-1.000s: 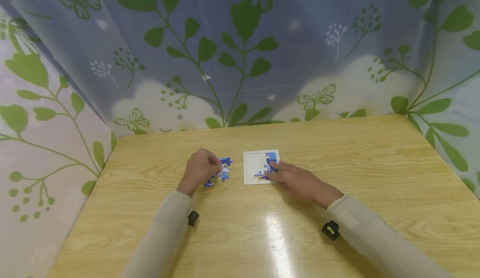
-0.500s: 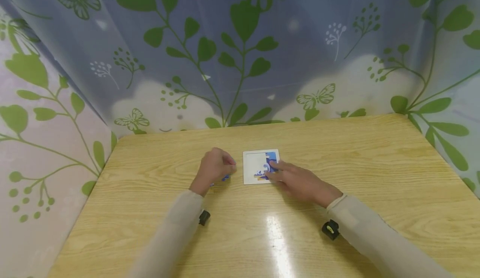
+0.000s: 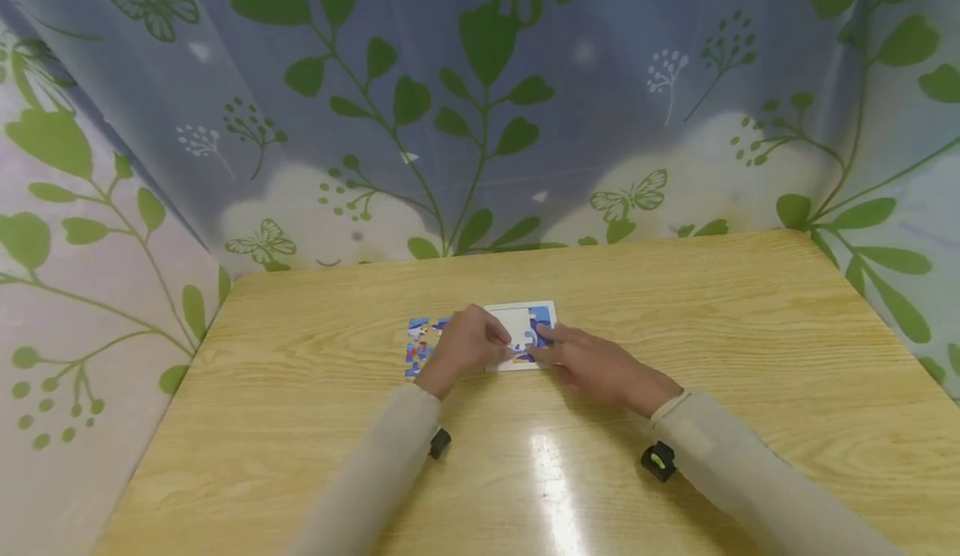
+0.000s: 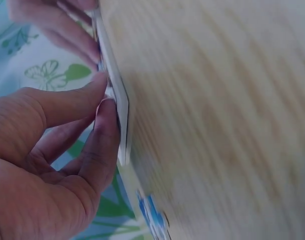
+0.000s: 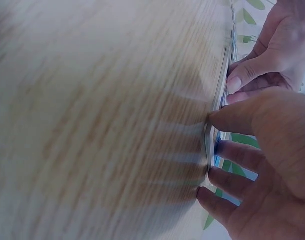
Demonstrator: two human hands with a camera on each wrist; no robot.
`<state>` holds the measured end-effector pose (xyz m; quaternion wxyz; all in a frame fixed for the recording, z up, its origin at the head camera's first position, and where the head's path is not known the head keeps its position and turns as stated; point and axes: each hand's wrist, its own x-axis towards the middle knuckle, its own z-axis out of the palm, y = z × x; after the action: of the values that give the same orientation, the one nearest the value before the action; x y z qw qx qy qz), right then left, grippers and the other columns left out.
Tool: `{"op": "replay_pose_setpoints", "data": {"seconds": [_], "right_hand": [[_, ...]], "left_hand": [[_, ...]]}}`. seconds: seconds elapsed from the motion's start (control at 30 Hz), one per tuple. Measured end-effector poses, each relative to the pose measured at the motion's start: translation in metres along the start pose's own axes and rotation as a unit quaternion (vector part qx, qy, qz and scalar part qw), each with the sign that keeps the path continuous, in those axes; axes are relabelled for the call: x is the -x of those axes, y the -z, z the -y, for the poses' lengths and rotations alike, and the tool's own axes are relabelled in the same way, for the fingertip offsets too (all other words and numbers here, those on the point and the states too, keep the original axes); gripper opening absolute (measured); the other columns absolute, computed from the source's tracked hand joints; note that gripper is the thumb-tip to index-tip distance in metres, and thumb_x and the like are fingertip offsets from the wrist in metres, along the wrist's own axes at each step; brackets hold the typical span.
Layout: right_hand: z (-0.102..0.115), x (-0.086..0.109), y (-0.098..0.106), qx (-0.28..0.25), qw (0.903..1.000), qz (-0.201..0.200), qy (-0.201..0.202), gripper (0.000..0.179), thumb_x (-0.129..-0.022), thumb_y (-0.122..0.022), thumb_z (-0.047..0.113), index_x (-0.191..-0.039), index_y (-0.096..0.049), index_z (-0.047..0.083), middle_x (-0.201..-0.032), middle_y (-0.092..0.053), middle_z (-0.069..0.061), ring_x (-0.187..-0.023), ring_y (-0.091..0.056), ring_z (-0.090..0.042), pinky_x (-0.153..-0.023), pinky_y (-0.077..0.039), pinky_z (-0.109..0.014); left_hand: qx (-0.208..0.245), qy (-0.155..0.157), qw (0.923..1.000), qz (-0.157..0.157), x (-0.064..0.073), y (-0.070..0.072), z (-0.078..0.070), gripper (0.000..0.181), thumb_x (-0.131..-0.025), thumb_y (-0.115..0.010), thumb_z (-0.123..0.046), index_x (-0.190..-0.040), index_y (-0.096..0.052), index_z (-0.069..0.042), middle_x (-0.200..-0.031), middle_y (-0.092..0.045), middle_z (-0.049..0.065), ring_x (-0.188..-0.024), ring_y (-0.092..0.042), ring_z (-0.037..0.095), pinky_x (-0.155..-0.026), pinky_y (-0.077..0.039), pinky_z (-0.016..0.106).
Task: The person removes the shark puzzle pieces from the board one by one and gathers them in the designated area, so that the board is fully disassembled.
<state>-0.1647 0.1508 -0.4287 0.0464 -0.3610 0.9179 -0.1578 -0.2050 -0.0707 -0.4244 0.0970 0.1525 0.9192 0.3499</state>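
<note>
A square white puzzle tray (image 3: 512,318) lies on the wooden table, with blue pieces (image 3: 539,315) fitted along its right side and lower right corner. My left hand (image 3: 468,341) is over the tray's lower left part, thumb and index finger pinching a small pale puzzle piece (image 4: 110,92); fingertips cover most of it. My right hand (image 3: 600,364) rests on the tray's right side, fingers spread and fairly straight. In the right wrist view its thumb (image 5: 232,120) touches the tray's near edge, while other fingertips reach the fitted pieces and the right edge.
Loose blue and multicoloured puzzle pieces (image 3: 415,348) lie left of the tray, partly hidden behind my left hand. The wooden table (image 3: 675,289) meets a leaf-patterned curtain (image 3: 420,206) at the back and sides.
My left hand has moved right from the loose pieces to the tray, carrying a piece, and the loose pieces at left show again. My right hand has stayed on the tray.
</note>
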Motion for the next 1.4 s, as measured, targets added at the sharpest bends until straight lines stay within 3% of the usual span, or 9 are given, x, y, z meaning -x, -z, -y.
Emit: {"op": "replay_pose_setpoints", "data": {"seconds": [0.53, 1.13, 1.4], "right_hand": [[-0.009, 0.011, 0.007, -0.04, 0.9992, 0.003, 0.001, 0.037, -0.101, -0.058, 0.002, -0.138, -0.061, 0.003, -0.151, -0.043, -0.028, -0.135, -0.046, -0.046, -0.103, -0.045, -0.055], [-0.006, 0.011, 0.004, -0.022, 0.9997, 0.006, 0.001, 0.036, -0.103, -0.057, 0.004, -0.139, -0.059, 0.001, -0.152, -0.042, -0.028, -0.137, -0.043, -0.048, -0.104, -0.045, -0.055], [-0.007, 0.01, 0.003, -0.013, 0.9999, 0.01, 0.001, 0.037, -0.104, -0.055, 0.005, -0.14, -0.057, 0.001, -0.152, -0.041, -0.028, -0.138, -0.042, -0.047, -0.105, -0.043, -0.055]], "left_hand": [[-0.007, 0.021, 0.9997, 0.007, -0.001, -0.006, -0.01, 0.013, -0.08, -0.086, -0.009, -0.089, -0.079, -0.005, -0.084, -0.074, 0.004, -0.077, -0.067, 0.015, -0.073, -0.055, 0.028], [0.003, 0.043, 0.999, 0.011, -0.003, -0.004, -0.008, 0.011, -0.08, -0.086, -0.008, -0.086, -0.078, -0.005, -0.078, -0.07, 0.001, -0.071, -0.063, 0.014, -0.066, -0.052, 0.027], [0.013, 0.059, 0.9981, 0.015, -0.005, -0.003, -0.01, 0.01, -0.082, -0.084, -0.01, -0.088, -0.078, -0.005, -0.081, -0.071, 0.002, -0.074, -0.063, 0.016, -0.069, -0.053, 0.029]]}}
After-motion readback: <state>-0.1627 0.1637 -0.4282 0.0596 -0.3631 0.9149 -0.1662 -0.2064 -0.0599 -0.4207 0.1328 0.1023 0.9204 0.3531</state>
